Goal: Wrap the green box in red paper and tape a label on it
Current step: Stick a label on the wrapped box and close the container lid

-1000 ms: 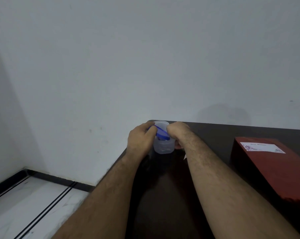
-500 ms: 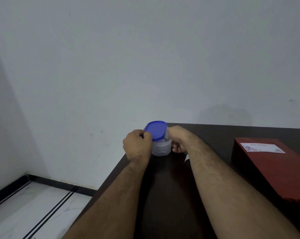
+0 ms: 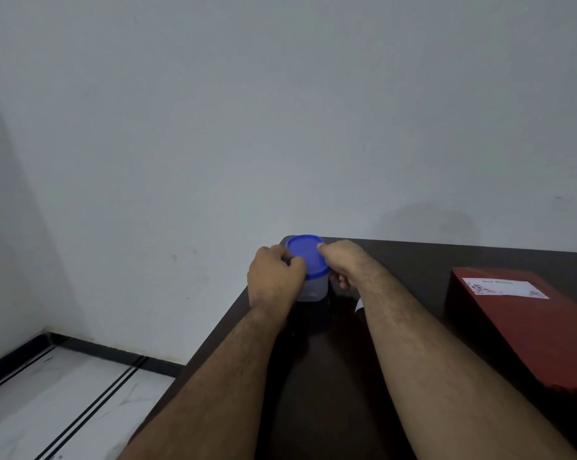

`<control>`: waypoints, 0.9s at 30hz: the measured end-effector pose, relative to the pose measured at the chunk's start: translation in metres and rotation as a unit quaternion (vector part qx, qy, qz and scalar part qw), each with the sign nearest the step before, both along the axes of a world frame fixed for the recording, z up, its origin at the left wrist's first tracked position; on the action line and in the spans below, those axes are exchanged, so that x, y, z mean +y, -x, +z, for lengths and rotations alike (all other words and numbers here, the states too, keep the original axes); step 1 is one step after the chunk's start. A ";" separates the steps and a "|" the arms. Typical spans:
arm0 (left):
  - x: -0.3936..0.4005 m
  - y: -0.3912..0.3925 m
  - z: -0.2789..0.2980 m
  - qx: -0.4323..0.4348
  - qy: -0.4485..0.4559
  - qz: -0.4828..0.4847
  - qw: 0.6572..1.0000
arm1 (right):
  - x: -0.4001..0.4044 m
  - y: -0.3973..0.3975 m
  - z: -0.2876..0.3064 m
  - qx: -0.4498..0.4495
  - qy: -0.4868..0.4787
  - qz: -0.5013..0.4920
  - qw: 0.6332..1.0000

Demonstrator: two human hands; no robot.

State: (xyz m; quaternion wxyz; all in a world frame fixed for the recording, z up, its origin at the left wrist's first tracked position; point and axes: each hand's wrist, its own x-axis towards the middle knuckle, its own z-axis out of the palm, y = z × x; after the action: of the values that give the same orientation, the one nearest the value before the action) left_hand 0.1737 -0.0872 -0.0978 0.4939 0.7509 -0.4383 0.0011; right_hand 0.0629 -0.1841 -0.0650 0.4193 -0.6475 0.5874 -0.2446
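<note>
- We see a clear plastic container [image 3: 312,288] standing at the far left corner of the dark table [image 3: 396,376], against the grey wall [image 3: 280,111].
- A blue lid [image 3: 306,256] sits on top of the container, tilted slightly toward us.
- The left hand [image 3: 275,280] has its fingers curled around the lid's left edge, thumb on the rim.
- The right hand [image 3: 345,262] pinches the lid's right edge, its lower fingers curled beside the container wall.
- The red-wrapped box [image 3: 529,330] lies flat on the table, well apart to the right of both hands; neither hand touches it.
- 1 white label [image 3: 504,287] with printed marks lies on the far end of the box's top face; print too small to read.
- A small white scrap [image 3: 359,305] shows on the table just beside the right forearm; we cannot identify it.
- Marble floor [image 3: 64,410] at lower left.
</note>
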 end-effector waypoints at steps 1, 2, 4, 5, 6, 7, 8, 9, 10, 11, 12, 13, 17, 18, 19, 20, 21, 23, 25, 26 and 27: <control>0.000 -0.001 0.003 -0.006 -0.007 -0.011 1.000 | 0.000 -0.001 0.001 0.019 0.022 0.001 1.000; -0.003 -0.001 0.009 -0.014 -0.021 -0.022 0.999 | 0.002 -0.001 0.004 0.040 0.049 0.004 0.998; -0.015 -0.002 0.023 -0.048 -0.087 -0.044 0.994 | 0.004 -0.002 0.009 0.060 0.104 0.015 0.993; -0.023 -0.005 0.029 -0.068 -0.124 -0.061 0.988 | 0.005 -0.003 0.009 0.061 0.114 0.020 0.991; -0.034 -0.008 0.035 -0.089 -0.155 -0.084 0.980 | 0.004 -0.002 0.010 0.061 0.114 0.025 0.991; -0.042 -0.011 0.038 -0.105 -0.186 -0.110 0.971 | 0.004 -0.003 0.009 0.058 0.116 0.029 0.991; -0.049 -0.014 0.040 -0.120 -0.217 -0.135 0.959 | 0.005 -0.003 0.008 0.057 0.123 0.033 0.990; -0.056 -0.017 0.041 -0.143 -0.245 -0.152 0.947 | 0.004 -0.003 0.005 0.046 0.126 0.032 0.990; -0.063 -0.020 0.043 -0.169 -0.264 -0.164 0.935 | 0.003 -0.002 0.003 0.030 0.121 0.028 0.992; -0.065 -0.026 0.044 -0.189 -0.279 -0.167 0.927 | 0.005 -0.004 0.000 0.011 0.112 0.023 0.993; -0.071 -0.028 0.048 -0.211 -0.284 -0.167 0.920 | 0.005 -0.004 0.000 -0.001 0.107 0.017 0.994; -0.073 -0.032 0.050 -0.227 -0.288 -0.165 0.916 | 0.004 -0.005 -0.001 -0.002 0.111 0.017 0.994; -0.079 -0.041 0.046 -0.237 -0.280 -0.200 0.908 | -0.001 -0.011 -0.006 0.019 0.127 0.027 0.991; -0.077 -0.040 0.044 -0.233 -0.281 -0.214 0.906 | -0.001 -0.010 -0.006 0.008 0.124 0.038 0.991; -0.077 -0.041 0.043 -0.229 -0.282 -0.221 0.905 | -0.002 -0.009 -0.007 -0.003 0.126 0.054 0.991; -0.077 -0.041 0.042 -0.229 -0.283 -0.228 0.903 | -0.002 -0.007 -0.007 -0.010 0.122 0.067 0.990; -0.078 -0.042 0.042 -0.229 -0.287 -0.228 0.902 | -0.002 -0.005 -0.007 -0.010 0.116 0.075 0.990; -0.080 -0.043 0.044 -0.239 -0.286 -0.225 0.900 | -0.005 -0.004 -0.007 -0.011 0.113 0.069 0.991; -0.083 -0.042 0.046 -0.239 -0.285 -0.216 0.903 | -0.008 -0.005 -0.007 -0.024 0.117 0.049 0.992; -0.084 -0.041 0.047 -0.242 -0.283 -0.211 0.904 | -0.010 -0.006 -0.008 -0.035 0.117 0.039 0.992; -0.086 -0.040 0.048 -0.245 -0.282 -0.204 0.905 | -0.013 -0.007 -0.008 -0.047 0.114 0.028 0.992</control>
State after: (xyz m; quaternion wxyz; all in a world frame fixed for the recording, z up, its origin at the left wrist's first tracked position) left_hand 0.2138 -0.1730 -0.0501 0.1280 0.7286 -0.6717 -0.0391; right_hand 0.0698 -0.1970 -0.0730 0.3765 -0.6954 0.5164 -0.3285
